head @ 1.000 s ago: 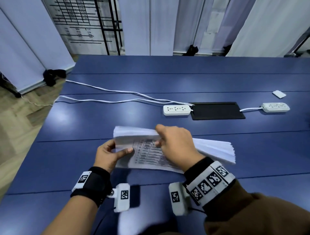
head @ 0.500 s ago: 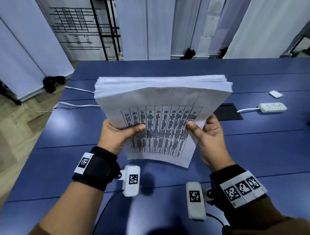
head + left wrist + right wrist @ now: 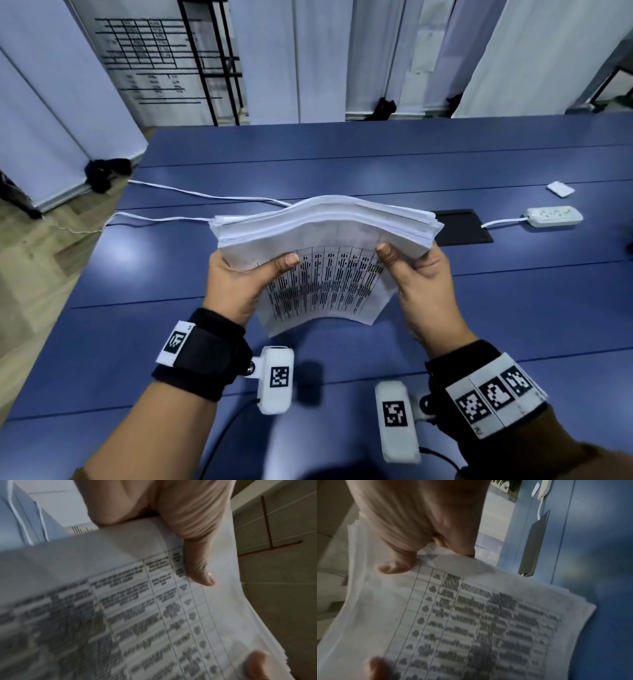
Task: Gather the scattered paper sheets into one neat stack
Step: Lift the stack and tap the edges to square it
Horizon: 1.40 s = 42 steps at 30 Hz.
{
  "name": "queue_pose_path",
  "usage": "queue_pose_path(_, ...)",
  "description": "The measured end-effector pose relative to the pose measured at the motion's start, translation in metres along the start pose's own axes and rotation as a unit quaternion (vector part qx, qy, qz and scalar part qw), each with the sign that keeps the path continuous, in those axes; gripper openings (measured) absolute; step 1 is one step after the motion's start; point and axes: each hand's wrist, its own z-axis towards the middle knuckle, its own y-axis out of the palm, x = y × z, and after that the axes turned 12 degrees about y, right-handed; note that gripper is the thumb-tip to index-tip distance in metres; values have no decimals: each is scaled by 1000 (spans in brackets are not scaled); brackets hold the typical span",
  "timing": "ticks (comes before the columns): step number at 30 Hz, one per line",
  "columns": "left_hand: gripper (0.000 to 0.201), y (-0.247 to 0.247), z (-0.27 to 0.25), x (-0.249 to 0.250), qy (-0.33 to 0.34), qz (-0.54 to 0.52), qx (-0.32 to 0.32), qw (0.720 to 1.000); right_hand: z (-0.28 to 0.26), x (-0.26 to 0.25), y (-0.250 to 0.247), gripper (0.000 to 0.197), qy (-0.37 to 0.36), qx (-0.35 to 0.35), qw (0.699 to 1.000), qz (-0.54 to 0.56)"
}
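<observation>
A thick stack of white paper sheets (image 3: 325, 260) printed with a table is held upright above the blue table (image 3: 445, 161), bowed upward in the middle. My left hand (image 3: 239, 277) grips its left side, thumb across the printed front sheet. My right hand (image 3: 418, 270) grips the right side the same way. In the left wrist view the stack (image 3: 137, 601) fills the frame under the left thumb. The right wrist view shows the stack (image 3: 471, 622) with the right thumb on its top corner. Fingers behind the paper are hidden.
A white power strip (image 3: 553, 216) with its cord lies at the right next to a black inset panel (image 3: 462, 228). White cables (image 3: 191, 195) trail off the left. A small white card (image 3: 560, 189) sits at the far right. White partitions stand beyond the table.
The stack went from lying on the table to being raised upright in both hands; since half a second ago it has come lower and bowed in the middle.
</observation>
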Motion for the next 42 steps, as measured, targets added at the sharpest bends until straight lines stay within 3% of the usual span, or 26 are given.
queue_pose_path(3,42,-13,-2,-10,-35,13,-17,999,1,7,-10,51,35,1,999,-18)
queue_pose_path(6,57,-19,-6,-19,-59,20,-59,996,3,18,-20,62,62,-1,996,-57)
queue_pose_path(9,82,-19,-2,-24,-69,15,-87,994,4,20,-22,55,58,-17,993,-101)
queue_pose_path(11,86,-23,3,-26,-70,19,-113,991,6,19,-25,51,56,-34,992,-106)
queue_pose_path(14,74,-28,7,-25,-88,2,-104,991,10,17,-30,51,66,-53,992,-89)
queue_pose_path(18,80,-18,9,-27,-93,18,-85,992,12,14,-19,55,70,-49,990,-108)
queue_pose_path(20,67,-22,11,-29,-91,18,-68,993,14,13,-20,58,71,-41,991,-104)
queue_pose_path(23,76,-20,10,-28,-87,21,-60,994,15,12,-21,65,81,-21,993,-89)
queue_pose_path(25,74,-11,7,-28,-81,23,-69,994,13,13,-14,49,82,-22,991,-103)
queue_pose_path(29,47,-8,6,-23,-44,8,-36,998,8,11,-4,31,87,3,994,-73)
queue_pose_path(32,44,0,3,-13,-30,15,-4,999,3,13,4,19,85,16,994,-60)
queue_pose_path(37,32,19,6,-4,12,5,39,999,-1,10,20,34,51,-8,996,-75)
queue_pose_path(42,38,28,-8,-8,21,9,26,999,-4,16,21,42,39,-11,997,-69)
